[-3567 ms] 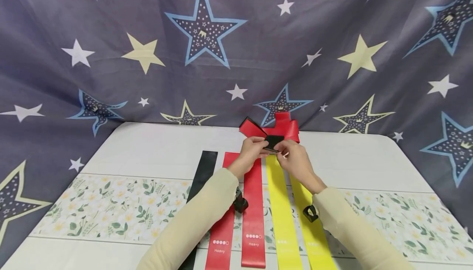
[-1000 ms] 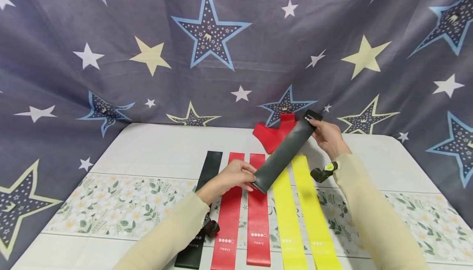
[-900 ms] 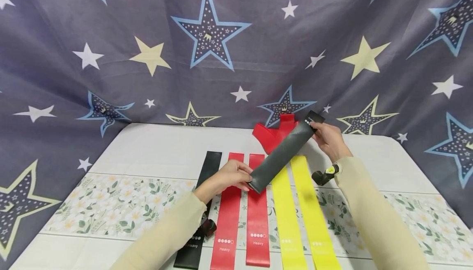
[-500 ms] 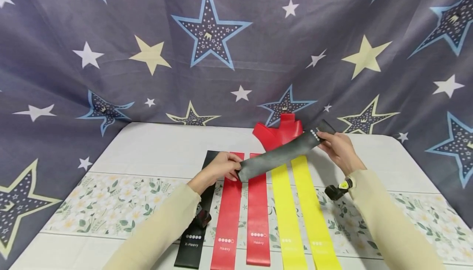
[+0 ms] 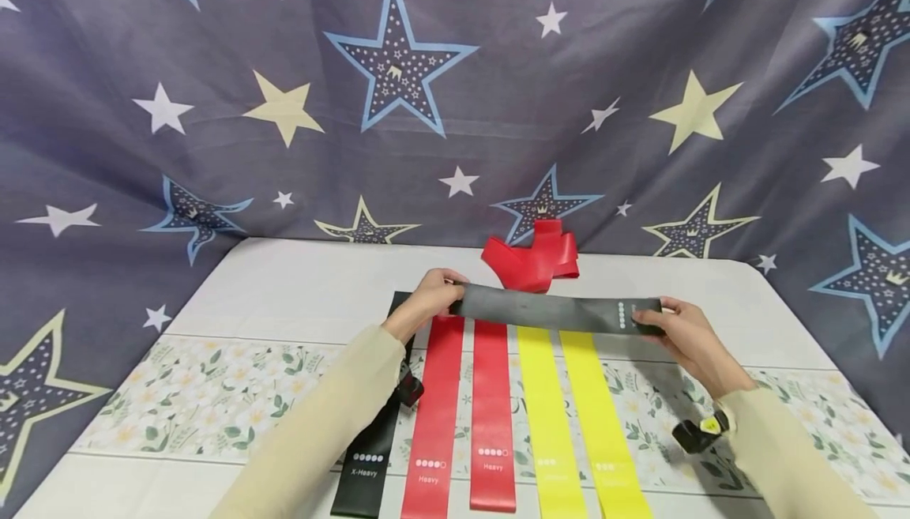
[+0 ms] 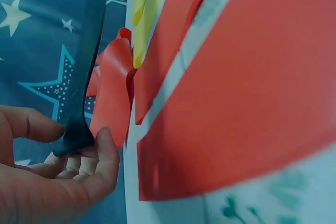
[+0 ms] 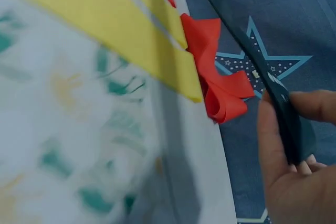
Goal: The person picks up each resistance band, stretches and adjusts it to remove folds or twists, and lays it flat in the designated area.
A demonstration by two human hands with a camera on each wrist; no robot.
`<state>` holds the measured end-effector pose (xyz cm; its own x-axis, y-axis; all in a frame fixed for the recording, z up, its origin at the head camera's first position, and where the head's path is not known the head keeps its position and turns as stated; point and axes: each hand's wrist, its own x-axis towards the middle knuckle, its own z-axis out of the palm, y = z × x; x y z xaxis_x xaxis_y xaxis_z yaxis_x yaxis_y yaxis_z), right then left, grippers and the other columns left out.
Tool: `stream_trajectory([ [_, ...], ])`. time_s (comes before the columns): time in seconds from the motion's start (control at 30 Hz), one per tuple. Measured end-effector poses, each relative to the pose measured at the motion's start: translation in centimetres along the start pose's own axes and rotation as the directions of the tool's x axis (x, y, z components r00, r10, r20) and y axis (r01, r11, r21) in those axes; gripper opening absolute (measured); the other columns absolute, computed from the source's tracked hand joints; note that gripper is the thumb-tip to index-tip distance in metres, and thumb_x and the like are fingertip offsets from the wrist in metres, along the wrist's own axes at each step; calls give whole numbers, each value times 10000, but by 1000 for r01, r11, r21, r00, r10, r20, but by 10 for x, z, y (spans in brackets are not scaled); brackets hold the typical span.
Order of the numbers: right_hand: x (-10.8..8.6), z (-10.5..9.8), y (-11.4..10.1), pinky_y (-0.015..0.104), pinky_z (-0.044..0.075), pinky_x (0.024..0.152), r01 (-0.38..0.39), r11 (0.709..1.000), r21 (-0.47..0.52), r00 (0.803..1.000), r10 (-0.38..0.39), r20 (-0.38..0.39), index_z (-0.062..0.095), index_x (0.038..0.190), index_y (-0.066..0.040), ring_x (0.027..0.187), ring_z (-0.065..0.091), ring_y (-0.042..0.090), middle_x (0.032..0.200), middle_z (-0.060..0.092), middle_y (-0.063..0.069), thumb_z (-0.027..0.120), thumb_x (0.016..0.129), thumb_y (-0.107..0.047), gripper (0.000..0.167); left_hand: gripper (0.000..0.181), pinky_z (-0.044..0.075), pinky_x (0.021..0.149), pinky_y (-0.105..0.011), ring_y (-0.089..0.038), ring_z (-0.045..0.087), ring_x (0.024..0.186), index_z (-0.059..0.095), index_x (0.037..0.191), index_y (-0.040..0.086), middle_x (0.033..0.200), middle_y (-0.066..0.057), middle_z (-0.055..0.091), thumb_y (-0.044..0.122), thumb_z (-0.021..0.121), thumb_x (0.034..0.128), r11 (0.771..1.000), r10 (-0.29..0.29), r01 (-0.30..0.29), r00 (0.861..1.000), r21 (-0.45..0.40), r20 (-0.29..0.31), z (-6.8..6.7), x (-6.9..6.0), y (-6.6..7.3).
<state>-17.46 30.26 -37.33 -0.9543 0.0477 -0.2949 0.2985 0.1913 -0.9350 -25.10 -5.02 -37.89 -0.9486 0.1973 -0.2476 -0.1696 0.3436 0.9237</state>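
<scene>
A black resistance band (image 5: 543, 308) is stretched out flat between my two hands, raised above the table and nearly level. My left hand (image 5: 430, 298) pinches its left end, thumb against fingers, as the left wrist view also shows at the band's folded tip (image 6: 76, 137). At the other end, by the printed white dots, my right hand (image 5: 693, 339) pinches the band between thumb and fingers. Below it lie two red bands marked Heavy (image 5: 492, 424) and two yellow bands (image 5: 550, 424), side by side. Their far ends are hidden behind the held band.
Another black band, marked X-Heavy (image 5: 362, 471), lies at the left of the row, partly under my left forearm. A crumpled red band (image 5: 533, 262) sits at the table's back edge. The table (image 5: 306, 282) has a flowered strip; a starry curtain (image 5: 455, 92) hangs behind.
Earlier the black band was bunched in both hands over the crumpled red band. It was then drawn out diagonally; now it is level, with my right hand lower and further right.
</scene>
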Motion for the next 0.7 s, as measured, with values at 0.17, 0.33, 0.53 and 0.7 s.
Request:
stream_trajectory([
  [0.17, -19, -7, 17, 248, 446, 553, 0, 984, -179, 1000, 5, 27, 498, 1172, -22, 605, 487, 39, 852, 584, -69, 633, 896, -182, 347, 335, 539, 708, -346, -132, 498, 652, 563, 1176, -21, 876, -104, 567, -16, 469, 855, 997, 75, -74, 995, 26, -62, 12, 13, 11],
  [0.33, -40, -12, 30, 242, 472, 537, 5, 980, -201, 988, 27, 154, 557, 1047, -26, 566, 504, 41, 765, 615, -57, 634, 865, -134, 225, 275, 499, 676, -249, -205, 619, 850, 620, 1061, -2, 991, -156, 671, -25, 542, 798, 978, 185, -167, 970, 121, -157, 28, 25, 22],
  [0.53, -61, -9, 44, 236, 469, 564, 22, 961, -277, 946, 69, 316, 540, 1062, 30, 641, 510, 35, 738, 522, -77, 597, 848, -137, 277, 127, 546, 682, -233, -132, 668, 779, 676, 858, 42, 816, -68, 713, -21, 616, 765, 911, 363, -314, 918, 267, -160, 52, 37, 35],
  [0.7, -75, -5, 54, 194, 434, 531, 38, 973, -229, 895, 69, 442, 543, 1017, 12, 586, 460, 12, 696, 516, -99, 594, 848, -71, 196, 74, 541, 693, -237, -180, 685, 811, 689, 865, 30, 846, -91, 730, 15, 659, 799, 872, 399, -327, 906, 365, -140, 81, 39, 46],
])
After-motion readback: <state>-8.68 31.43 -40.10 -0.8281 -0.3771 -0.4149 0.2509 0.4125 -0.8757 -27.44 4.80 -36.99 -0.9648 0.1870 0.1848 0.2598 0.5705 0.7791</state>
